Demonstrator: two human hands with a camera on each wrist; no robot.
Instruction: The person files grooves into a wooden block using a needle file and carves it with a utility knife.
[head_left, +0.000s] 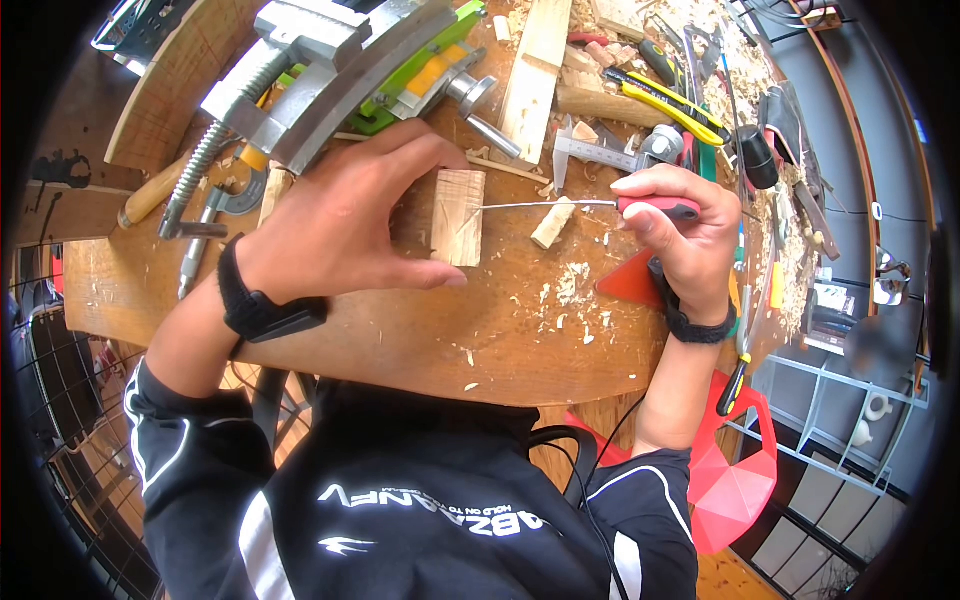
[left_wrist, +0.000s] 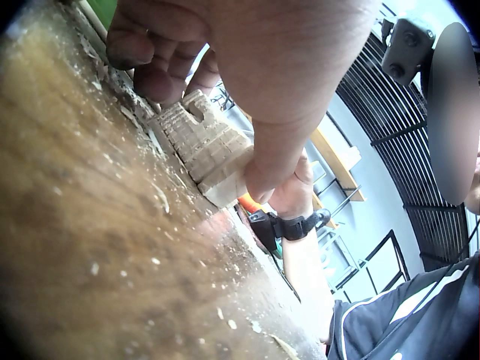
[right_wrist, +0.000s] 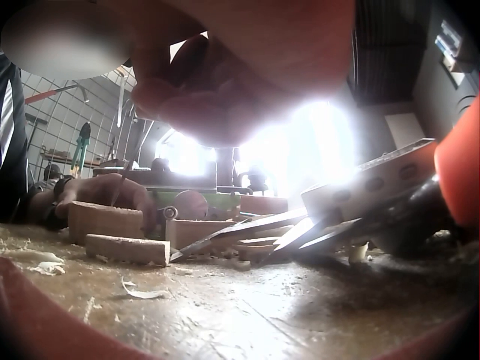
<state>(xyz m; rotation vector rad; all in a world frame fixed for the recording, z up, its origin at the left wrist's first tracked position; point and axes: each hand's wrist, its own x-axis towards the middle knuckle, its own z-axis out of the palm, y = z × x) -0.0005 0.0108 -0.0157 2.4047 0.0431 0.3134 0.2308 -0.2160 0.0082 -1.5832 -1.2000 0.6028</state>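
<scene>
A small rectangular wooden block (head_left: 459, 222) lies on the bench, its carved side showing in the left wrist view (left_wrist: 206, 146). My left hand (head_left: 340, 215) holds it between the thumb at the near end and the fingers at the far end; in the left wrist view the thumb of that hand (left_wrist: 247, 67) meets the block's end. My right hand (head_left: 685, 225) grips the red and black handle (head_left: 660, 207) of a thin metal tool. Its slender shaft (head_left: 550, 204) reaches left to the block's top face; whether the tip touches is unclear.
A metal vise (head_left: 330, 80) stands at the back left. A small wood offcut (head_left: 552, 223) and shavings (head_left: 572, 285) lie between the hands. Behind are calipers (head_left: 600, 153), a yellow cutter (head_left: 670, 105) and wooden strips (head_left: 535, 85). An orange-red triangular piece (head_left: 632, 282) sits beside the right wrist.
</scene>
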